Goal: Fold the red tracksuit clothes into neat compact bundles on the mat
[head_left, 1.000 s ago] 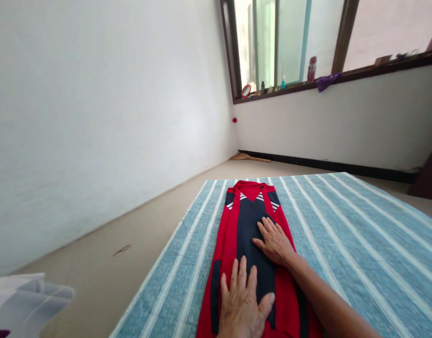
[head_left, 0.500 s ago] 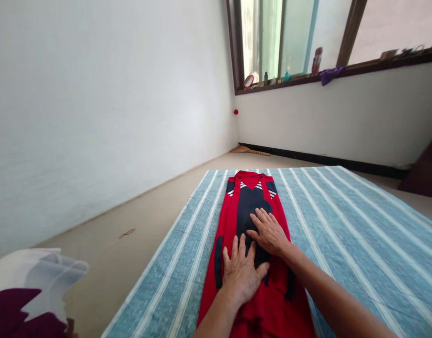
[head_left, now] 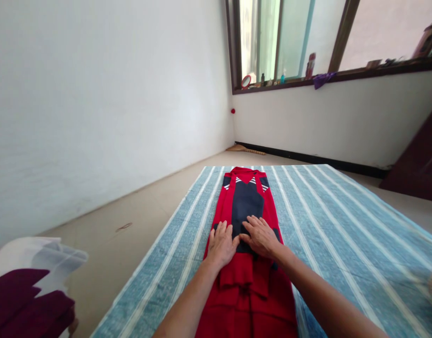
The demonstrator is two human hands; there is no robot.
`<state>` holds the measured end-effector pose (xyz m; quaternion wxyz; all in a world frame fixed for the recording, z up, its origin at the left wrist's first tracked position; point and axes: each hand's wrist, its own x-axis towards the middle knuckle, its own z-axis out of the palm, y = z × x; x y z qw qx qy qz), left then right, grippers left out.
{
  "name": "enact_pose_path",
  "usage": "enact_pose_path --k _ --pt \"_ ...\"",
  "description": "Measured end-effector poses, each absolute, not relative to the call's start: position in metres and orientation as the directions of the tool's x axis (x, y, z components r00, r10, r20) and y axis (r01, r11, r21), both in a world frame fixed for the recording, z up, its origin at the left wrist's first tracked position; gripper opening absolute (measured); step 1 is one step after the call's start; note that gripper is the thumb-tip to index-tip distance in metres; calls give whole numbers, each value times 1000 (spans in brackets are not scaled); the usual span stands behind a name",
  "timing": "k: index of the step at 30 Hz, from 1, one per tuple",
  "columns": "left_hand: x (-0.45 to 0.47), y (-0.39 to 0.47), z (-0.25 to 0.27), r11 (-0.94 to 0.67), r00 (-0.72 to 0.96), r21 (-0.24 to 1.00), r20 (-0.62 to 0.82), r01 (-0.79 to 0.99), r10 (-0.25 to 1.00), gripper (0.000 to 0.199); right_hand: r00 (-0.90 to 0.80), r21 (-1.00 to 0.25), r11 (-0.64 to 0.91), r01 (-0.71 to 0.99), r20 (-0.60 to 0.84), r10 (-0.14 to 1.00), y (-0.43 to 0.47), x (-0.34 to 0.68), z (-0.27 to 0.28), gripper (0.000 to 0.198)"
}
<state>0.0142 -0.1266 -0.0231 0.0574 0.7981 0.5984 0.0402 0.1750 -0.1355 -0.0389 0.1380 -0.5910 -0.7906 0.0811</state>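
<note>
Left hand (head_left: pixel 222 244) and right hand (head_left: pixel 262 236), fingers loosely spread, gripping nothing, both touch the red jacket (head_left: pixel 248 199), stretching lengthwise away!

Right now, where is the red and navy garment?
In the head view, the red and navy garment lies lengthwise on the blue striped cloth, from mid-picture to the bottom edge, with the left hand and right hand resting on it.

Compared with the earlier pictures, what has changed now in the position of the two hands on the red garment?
The right hand has drawn back toward the camera; the left hand has shifted leftward, so they now rest side by side. Nothing was visibly grasped or released. The red garment still lies on the striped cloth, collar away.
</note>
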Motion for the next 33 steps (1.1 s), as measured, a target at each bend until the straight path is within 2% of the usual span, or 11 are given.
enact_pose_path --k 3,6,10,13,17,21,25,33 --pt "15 -130 -33 -278 279 98 5 955 960 52 -263 -323 285 903 111 958 -142 174 -49 48" --pt "15 -132 -38 -275 273 113 33 955 961 51 -247 -345 278 897 131 960 -145 174 -51 46" --pt "12 -124 -34 -272 252 236 112 933 961 40 -208 -407 301 862 256 944 -154 167 -43 29" --pt "8 -107 -25 -253 200 347 181 903 963 26 -245 -448 397 801 361 900 -157 156 -34 21" --pt "10 -75 -13 -239 181 400 176 885 967 20 -348 -398 497 771 391 852 -151 137 -24 24" --pt "16 -49 -13 -258 202 443 169 859 965 16 -417 -351 553 756 393 820 -151 118 -29 13" --pt "18 -36 -22 -284 238 471 157 835 959 13 -459 -324 596 734 410 788 -158 105 -49 28" --pt "17 -34 -29 -370 327 475 173 799 929 14 -384 -301 573 762 503 774 -152 91 -92 44"
